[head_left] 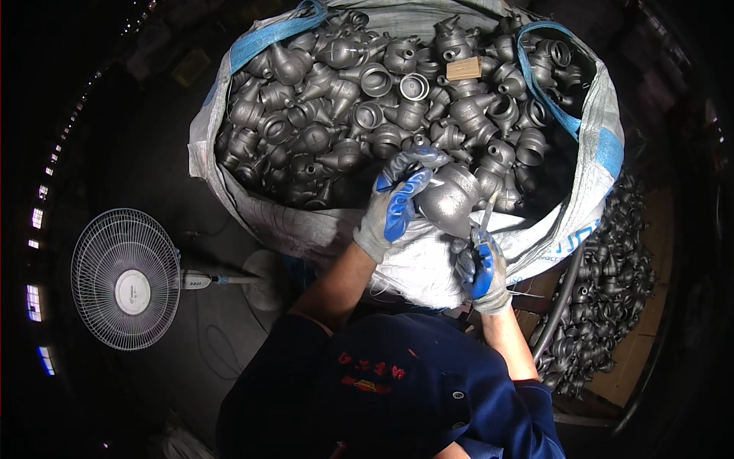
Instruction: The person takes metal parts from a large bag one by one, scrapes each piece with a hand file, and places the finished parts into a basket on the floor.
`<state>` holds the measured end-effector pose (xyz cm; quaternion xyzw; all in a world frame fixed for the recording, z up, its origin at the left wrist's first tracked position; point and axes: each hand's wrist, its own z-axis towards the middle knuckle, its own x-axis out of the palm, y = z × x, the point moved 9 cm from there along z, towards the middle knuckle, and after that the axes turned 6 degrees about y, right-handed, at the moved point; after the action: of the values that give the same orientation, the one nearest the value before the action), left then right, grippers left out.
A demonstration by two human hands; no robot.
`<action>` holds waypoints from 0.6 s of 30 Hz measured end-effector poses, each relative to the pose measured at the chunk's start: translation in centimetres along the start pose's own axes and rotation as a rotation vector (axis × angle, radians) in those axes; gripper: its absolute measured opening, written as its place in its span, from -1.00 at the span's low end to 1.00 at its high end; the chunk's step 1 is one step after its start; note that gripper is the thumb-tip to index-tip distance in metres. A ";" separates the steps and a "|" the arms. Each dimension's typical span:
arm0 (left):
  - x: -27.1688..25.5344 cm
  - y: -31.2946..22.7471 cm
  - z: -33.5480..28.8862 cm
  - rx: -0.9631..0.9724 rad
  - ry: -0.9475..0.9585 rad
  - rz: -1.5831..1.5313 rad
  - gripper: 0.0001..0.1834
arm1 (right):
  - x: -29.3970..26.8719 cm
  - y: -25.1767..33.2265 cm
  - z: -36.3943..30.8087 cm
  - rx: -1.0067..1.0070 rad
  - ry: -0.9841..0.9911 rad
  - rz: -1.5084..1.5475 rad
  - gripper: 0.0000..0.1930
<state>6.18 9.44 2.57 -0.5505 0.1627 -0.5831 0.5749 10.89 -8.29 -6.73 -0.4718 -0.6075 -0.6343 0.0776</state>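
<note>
My left hand (397,200), in a grey glove with a blue palm, grips the side of a rounded grey metal casting (449,200) above the near rim of a big sack. The casting has a wide collar and a bulging body. In my right hand (485,269), gloved alike, is a thin, flat metal tool that looks like a file (488,213). Its upper end stands close beside the casting's right side; whether the two touch I cannot tell. My fingers hide the tool's lower end. Many similar castings (317,138) fill the sack beyond my hands.
The white woven sack (267,222) has blue lifting straps (267,42). A small brown block (463,69) rests on the castings. To the left stands a fan (126,279) with a wire cage. Smaller dark metal parts (604,298) lie heaped at the right, beside a dark curved bar (560,306).
</note>
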 end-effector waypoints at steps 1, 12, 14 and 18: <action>0.1 0.1 0.0 -0.007 0.016 -0.020 -0.74 | 0.1 0.0 0.0 -0.006 0.005 0.008 -0.67; 0.4 0.1 -0.1 0.023 0.099 0.036 -0.69 | -0.4 -0.7 -0.1 0.010 0.048 0.019 -0.53; 0.2 0.4 -0.2 0.008 0.092 0.043 -0.69 | -0.8 -1.0 -0.1 0.021 0.054 0.057 -0.51; 0.3 0.3 -0.2 0.004 0.090 0.078 -0.68 | -1.7 -1.4 -0.3 0.005 0.079 0.073 -0.51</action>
<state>6.26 9.04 2.41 -0.5159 0.2087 -0.5847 0.5902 10.74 -9.02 -8.81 -0.4682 -0.5879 -0.6475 0.1260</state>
